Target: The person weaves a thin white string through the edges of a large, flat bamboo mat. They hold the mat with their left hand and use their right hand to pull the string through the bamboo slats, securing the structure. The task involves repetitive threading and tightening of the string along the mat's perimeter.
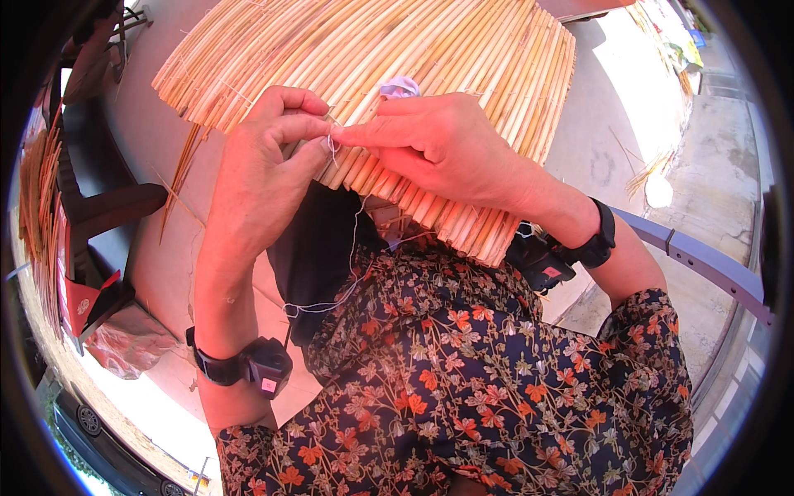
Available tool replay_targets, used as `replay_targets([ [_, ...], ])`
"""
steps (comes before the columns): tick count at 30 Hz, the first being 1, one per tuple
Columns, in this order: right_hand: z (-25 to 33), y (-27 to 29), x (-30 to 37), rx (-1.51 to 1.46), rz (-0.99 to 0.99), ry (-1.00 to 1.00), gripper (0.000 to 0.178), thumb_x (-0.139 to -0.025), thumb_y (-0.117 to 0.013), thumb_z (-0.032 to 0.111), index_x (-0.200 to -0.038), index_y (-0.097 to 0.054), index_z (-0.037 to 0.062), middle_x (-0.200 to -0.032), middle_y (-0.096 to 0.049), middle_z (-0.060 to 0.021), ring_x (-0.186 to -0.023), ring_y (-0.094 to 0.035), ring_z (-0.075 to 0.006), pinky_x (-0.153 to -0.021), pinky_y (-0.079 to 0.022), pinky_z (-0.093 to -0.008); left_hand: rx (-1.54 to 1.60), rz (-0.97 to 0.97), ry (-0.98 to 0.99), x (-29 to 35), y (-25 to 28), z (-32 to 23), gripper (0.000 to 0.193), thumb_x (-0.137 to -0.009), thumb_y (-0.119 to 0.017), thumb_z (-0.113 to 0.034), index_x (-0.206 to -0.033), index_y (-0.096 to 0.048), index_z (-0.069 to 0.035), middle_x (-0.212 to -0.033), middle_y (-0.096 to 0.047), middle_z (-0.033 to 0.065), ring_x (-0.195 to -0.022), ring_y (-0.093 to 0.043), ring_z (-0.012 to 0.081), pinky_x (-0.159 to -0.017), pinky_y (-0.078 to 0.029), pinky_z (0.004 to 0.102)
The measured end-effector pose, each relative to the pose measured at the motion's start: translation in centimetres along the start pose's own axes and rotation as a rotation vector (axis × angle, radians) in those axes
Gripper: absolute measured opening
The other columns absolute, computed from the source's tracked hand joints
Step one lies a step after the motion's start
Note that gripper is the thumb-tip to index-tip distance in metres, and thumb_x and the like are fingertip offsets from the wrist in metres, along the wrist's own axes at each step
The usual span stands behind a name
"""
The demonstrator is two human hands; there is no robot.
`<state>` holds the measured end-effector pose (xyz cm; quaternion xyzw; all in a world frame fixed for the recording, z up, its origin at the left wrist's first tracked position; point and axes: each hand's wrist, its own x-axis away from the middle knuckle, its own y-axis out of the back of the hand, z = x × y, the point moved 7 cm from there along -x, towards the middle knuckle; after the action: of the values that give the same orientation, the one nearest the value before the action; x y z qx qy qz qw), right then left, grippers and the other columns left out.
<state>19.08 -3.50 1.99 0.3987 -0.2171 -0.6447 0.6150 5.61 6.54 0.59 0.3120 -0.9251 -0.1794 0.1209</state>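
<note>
A mat of straw-coloured reeds (356, 50), laid side by side and bound with thread, spreads out in front of me. Over its near edge, my left hand (265, 161) pinches a thin white string (333, 150) between thumb and forefinger. My right hand (459, 149) reaches across the reeds, its fingertips meeting the left ones at the small loop in that string. From there the string trails down over my patterned clothing. A pale lilac wad (399, 88), perhaps thread or cloth, shows just beyond my right knuckles. My right fingertips partly hide each other.
Dark furniture (103, 198) stands on the left, with a bundle of upright reeds (37, 207) beyond it. A purplish metal bar (703, 260) curves along the right. Loose reeds (649, 174) lie on the floor at the right. A few reeds (182, 174) poke out below the mat's left corner.
</note>
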Motion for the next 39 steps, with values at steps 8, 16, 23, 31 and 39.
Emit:
replay_targets([
  [8, -1.1, 0.6, -0.6, -0.369, -0.117, -0.205, 0.018, -0.090, -0.068, 0.012, -0.104, -0.078, 0.0046, -0.080, -0.072, -0.0155, -0.071, -0.071, -0.0256, -0.064, -0.054, -0.0348, -0.005, 0.002, -0.010, -0.1, -0.2, -0.2, 0.018, -0.091, -0.069, -0.006, -0.101, -0.077, 0.006, -0.114, -0.062, 0.0067, -0.102, -0.064, 0.0177, -0.091, -0.049, 0.0304],
  [16, -0.7, 0.3, -1.2, -0.263, -0.128, -0.151, 0.015, -0.089, -0.069, 0.015, -0.101, -0.077, 0.0101, -0.078, -0.071, -0.0111, -0.072, -0.070, -0.0278, -0.064, -0.054, -0.0364, 0.011, -0.004, 0.013, 0.0, -0.2, -0.4, 0.019, -0.090, -0.067, -0.005, -0.100, -0.074, 0.009, -0.115, -0.062, 0.0077, -0.102, -0.064, 0.0184, -0.089, -0.050, 0.0305],
  [23, 0.4, -0.6, -1.2, -0.074, -0.171, 0.056, 0.011, -0.087, -0.072, 0.020, -0.097, -0.071, 0.0150, -0.083, -0.070, -0.0037, -0.077, -0.071, -0.0261, -0.063, -0.055, -0.0386, -0.019, -0.006, -0.020, -0.2, -0.2, -0.1, 0.018, -0.088, -0.067, -0.004, -0.098, -0.073, 0.010, -0.117, -0.062, 0.0089, -0.103, -0.065, 0.0199, -0.091, -0.050, 0.0314],
  [31, 0.8, -0.7, -1.2, 0.069, -0.202, 0.130, 0.009, -0.086, -0.071, 0.020, -0.094, -0.068, 0.0162, -0.077, -0.067, -0.0014, -0.073, -0.070, -0.0253, -0.058, -0.053, -0.0391, 0.006, -0.005, 0.009, -0.2, -0.2, -0.2, 0.017, -0.088, -0.069, -0.004, -0.097, -0.074, 0.009, -0.117, -0.063, 0.0091, -0.102, -0.065, 0.0196, -0.090, -0.051, 0.0312],
  [39, -0.6, -0.7, -1.4, -0.153, -0.162, -0.005, 0.008, -0.087, -0.069, 0.008, -0.095, -0.070, 0.0073, -0.076, -0.067, -0.0114, -0.066, -0.066, -0.0291, -0.058, -0.051, -0.0350, 0.004, -0.022, -0.023, 0.2, 0.2, -0.8, 0.015, -0.091, -0.071, -0.004, -0.100, -0.074, 0.007, -0.119, -0.062, 0.0090, -0.105, -0.065, 0.0194, -0.091, -0.051, 0.0302],
])
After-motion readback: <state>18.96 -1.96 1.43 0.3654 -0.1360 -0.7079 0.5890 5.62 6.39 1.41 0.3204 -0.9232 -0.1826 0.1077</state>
